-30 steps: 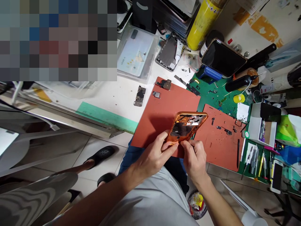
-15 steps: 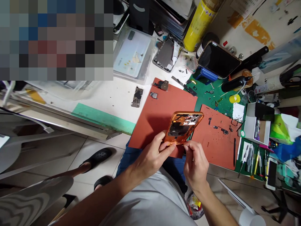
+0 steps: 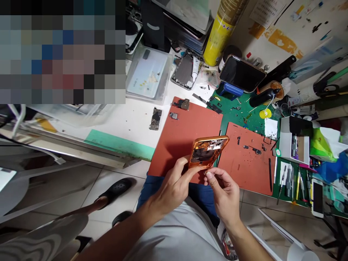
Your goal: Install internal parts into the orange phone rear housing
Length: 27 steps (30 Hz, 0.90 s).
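My left hand point(image 3: 175, 183) is closed around the lower end of an orange phone housing point(image 3: 202, 152), which is tilted up with its inner side towards me. Close to the housing's bottom edge, my right hand point(image 3: 224, 190) pinches something tiny between thumb and fingertips, too small to name. Beneath the hands lies a reddish-brown mat point(image 3: 187, 127). A camera module point(image 3: 183, 104) and a small metal part point(image 3: 174, 115) rest on its far left corner. Just left of the mat, a phone circuit board point(image 3: 156, 118) lies on the white tabletop.
A second reddish mat point(image 3: 233, 174) holds several tiny parts. Screwdrivers and tweezers point(image 3: 288, 181) line the right side. A phone on a blue stand point(image 3: 241, 74), a yellow spray can point(image 3: 220, 36) and a clear tray point(image 3: 165, 87) stand behind. Another person's foot in a black clog point(image 3: 119, 190) is at left.
The orange housing has tilted further and sits slightly lower. My right hand has turned, its thumb now showing, and has drawn slightly down from the housing's edge. The camera view has shifted.
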### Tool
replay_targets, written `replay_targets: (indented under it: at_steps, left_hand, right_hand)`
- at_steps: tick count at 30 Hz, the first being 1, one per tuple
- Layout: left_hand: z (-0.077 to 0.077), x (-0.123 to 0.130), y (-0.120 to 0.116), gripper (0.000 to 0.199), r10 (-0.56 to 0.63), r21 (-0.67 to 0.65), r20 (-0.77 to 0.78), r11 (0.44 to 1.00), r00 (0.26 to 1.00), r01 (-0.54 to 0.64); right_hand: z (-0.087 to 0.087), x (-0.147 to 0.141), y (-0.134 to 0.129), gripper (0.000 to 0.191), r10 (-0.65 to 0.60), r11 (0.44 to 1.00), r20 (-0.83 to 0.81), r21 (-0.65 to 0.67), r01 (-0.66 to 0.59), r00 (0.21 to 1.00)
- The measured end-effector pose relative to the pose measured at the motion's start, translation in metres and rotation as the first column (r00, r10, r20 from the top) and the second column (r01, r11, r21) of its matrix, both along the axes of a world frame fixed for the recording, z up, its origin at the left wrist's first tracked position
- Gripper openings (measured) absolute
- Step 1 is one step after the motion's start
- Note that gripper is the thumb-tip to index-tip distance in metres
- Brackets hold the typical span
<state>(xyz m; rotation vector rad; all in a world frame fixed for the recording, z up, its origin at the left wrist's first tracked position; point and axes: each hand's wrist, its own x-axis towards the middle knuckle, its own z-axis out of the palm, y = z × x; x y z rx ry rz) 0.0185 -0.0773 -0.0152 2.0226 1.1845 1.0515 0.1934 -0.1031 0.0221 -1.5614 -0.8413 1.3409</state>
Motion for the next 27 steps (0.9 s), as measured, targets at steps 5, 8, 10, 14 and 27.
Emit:
replay_targets:
  at_steps: [5, 8, 10, 14, 27]
  left_hand:
    - [-0.001, -0.001, -0.001, 0.046, -0.001, -0.015, -0.016, 1.000, 1.000, 0.000]
    - [-0.002, -0.001, -0.001, 0.041, 0.007, 0.017, -0.034, 1.000, 0.999, -0.007]
    - [-0.001, -0.001, -0.001, 0.038, 0.007, 0.016, -0.038, 1.000, 0.999, -0.007]
    - [0.001, 0.001, -0.002, 0.031, 0.010, 0.000, -0.036, 1.000, 0.999, -0.010]
    - [0.002, 0.003, 0.002, 0.026, 0.030, 0.045, -0.024, 0.999, 0.999, -0.028]
  right_hand:
    - [0.000, -0.003, -0.001, 0.025, -0.032, 0.999, -0.013, -0.015, 0.032, 0.999]
    - [-0.002, -0.004, -0.003, 0.025, -0.043, 0.999, 0.008, 0.006, 0.043, 0.999]
    - [-0.003, -0.003, -0.003, 0.022, -0.045, 0.999, 0.031, 0.030, 0.044, 0.999]
    - [-0.004, -0.004, -0.002, 0.019, -0.051, 0.997, 0.057, 0.059, 0.047, 0.997]
    - [0.001, 0.006, -0.006, 0.022, 0.123, 0.923, 0.459, 0.273, -0.271, 0.880]
